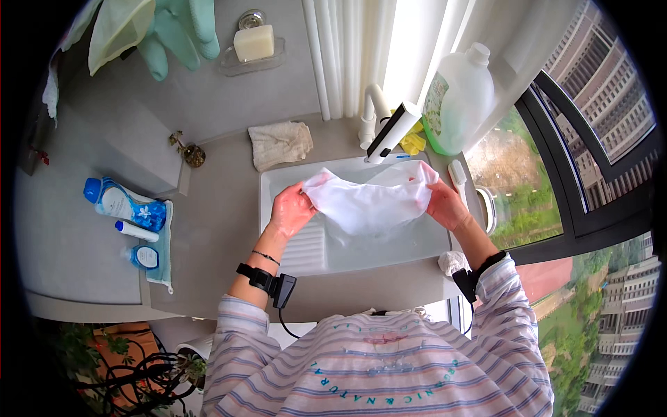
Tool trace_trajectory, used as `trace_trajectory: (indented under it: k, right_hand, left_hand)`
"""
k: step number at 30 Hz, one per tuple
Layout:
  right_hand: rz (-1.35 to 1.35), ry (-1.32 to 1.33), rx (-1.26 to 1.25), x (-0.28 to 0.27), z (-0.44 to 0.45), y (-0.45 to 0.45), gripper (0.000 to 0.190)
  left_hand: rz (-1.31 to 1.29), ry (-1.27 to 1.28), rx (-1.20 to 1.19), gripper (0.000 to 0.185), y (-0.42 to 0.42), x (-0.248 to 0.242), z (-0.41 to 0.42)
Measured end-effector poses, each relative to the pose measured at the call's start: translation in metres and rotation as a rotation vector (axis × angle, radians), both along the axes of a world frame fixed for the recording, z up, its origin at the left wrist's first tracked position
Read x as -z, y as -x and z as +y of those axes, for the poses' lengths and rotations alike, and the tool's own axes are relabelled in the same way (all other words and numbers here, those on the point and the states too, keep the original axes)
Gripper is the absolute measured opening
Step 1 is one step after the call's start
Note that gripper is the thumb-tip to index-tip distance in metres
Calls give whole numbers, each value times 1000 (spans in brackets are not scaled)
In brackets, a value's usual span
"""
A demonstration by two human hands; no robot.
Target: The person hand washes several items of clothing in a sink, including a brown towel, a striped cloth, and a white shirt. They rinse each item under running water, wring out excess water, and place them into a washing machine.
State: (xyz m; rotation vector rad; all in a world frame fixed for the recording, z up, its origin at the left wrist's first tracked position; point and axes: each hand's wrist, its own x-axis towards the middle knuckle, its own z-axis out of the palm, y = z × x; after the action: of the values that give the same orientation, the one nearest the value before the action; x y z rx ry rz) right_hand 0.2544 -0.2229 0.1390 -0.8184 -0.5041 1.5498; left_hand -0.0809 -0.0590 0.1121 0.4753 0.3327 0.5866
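Note:
A wet white cloth (pixel 370 200) hangs stretched between my two hands, its lower part down in the water of a white laundry sink (pixel 267 195). My left hand (pixel 292 209) pinches its left end, above the ribbed washboard (pixel 302 250) moulded into the basin. At the cloth's right end, my right hand (pixel 447 205) grips it with the thumb inward, near the sink's right side. Faint pinkish areas show at both ends of the cloth. Behind it stands a white faucet (pixel 394 131) with a black strip. Some fingertips are hidden by the fabric.
A folded beige cloth (pixel 281 144) lies behind the sink. To the right are a large plastic jug (pixel 458 99), a white brush (pixel 457 174) and a crumpled white cloth (pixel 452 262). Blue detergent bottles (pixel 122 203) stand far left. A soap bar (pixel 254 43) rests on a wall dish.

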Motion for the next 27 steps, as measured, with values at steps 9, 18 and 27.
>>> trace_trajectory:
  k: [9,18,27]
  right_hand:
    - [388,5,139,-11,-6,27,45]
    - [275,42,126,-1,-12,21,33]
    - [329,98,71,21,-19,13,27]
  left_hand:
    - [-1,-35,13,42,-6,-21,-22]
    - [199,-322,-121,34,16,-7,-17]
    - [343,-323,-124,34,31,4,-23]
